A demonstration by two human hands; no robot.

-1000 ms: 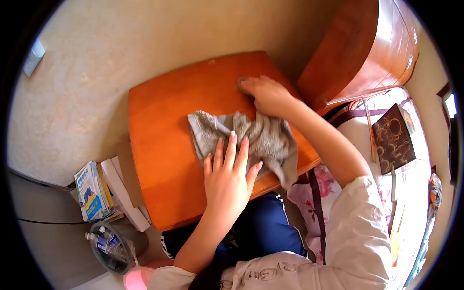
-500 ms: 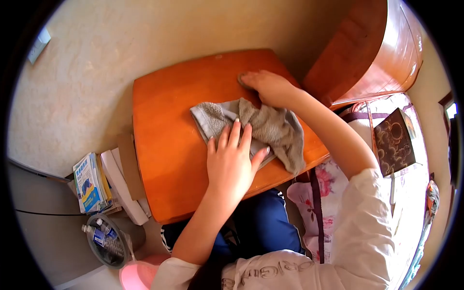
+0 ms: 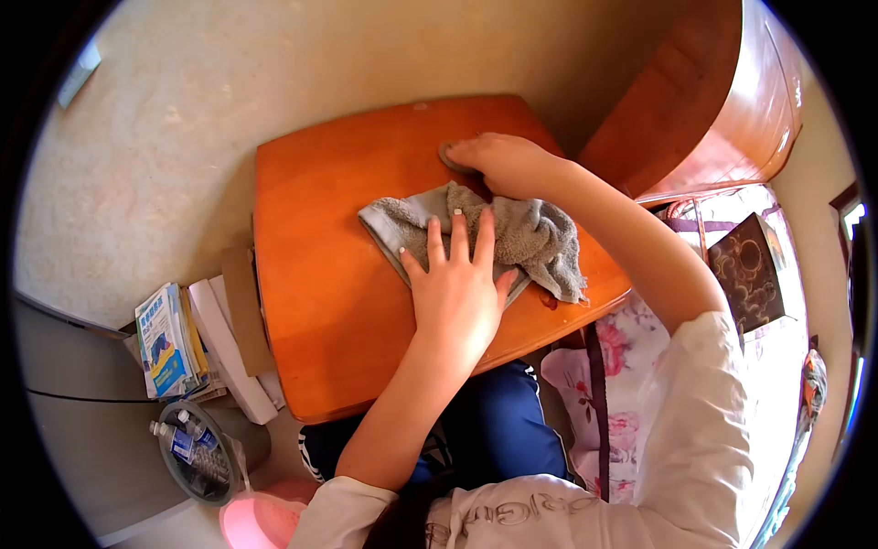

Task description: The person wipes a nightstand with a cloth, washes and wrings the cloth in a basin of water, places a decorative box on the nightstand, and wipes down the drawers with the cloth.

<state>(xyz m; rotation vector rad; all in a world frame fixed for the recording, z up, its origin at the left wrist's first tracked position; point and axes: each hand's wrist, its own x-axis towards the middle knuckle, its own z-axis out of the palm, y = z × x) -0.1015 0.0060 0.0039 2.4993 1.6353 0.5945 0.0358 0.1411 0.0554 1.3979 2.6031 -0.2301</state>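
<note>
A grey towel [image 3: 544, 245] lies rumpled across an orange-brown wooden table [image 3: 329, 302]. My left hand [image 3: 459, 288] rests flat on its near part, fingers spread and palm down. At the far side, my right hand [image 3: 512, 166] is closed over a grey bunched end that pokes out past its fingertips; it looks like part of the same towel. The palm hides how that end joins the rest. A small dark red mark [image 3: 549, 300] shows beside the towel's near right corner.
Books and magazines [image 3: 169, 343] stand left of the table, above a bin [image 3: 203, 462] with plastic bottles. A pink container [image 3: 256, 522] sits below. On the right are a flowered bed cover [image 3: 622, 403], a dark patterned box [image 3: 745, 270] and glossy wooden furniture [image 3: 677, 101].
My left hand has shifted slightly right and its fingers are spread wider. The towel's near right corner has pulled back, uncovering the red mark. My right hand has slid slightly left.
</note>
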